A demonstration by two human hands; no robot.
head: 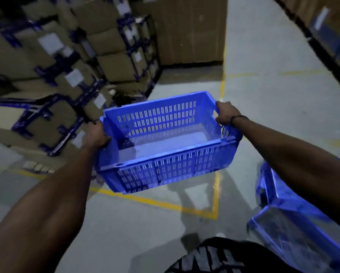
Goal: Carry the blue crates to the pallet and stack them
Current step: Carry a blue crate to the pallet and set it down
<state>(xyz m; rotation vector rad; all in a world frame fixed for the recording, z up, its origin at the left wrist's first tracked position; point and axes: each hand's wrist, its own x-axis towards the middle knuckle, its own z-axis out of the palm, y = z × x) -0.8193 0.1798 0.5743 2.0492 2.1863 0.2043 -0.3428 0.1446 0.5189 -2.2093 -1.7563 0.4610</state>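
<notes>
The blue crate (165, 142) is in the air above the grey floor (125, 229), held level in front of the person, and it is empty. The left hand (95, 135) is closed on its left short rim, and the right hand (225, 114) is closed on the right short rim. More blue crates (295, 229) stand on the floor at the lower right. Stacked cardboard boxes (52, 62) fill the left side, beside a yellow floor line (216, 194).

Both forearms are bare, a thin dark cord bracelet (236, 117) circles the right wrist, and a black garment with blurred white lettering (214, 259) shows below.
</notes>
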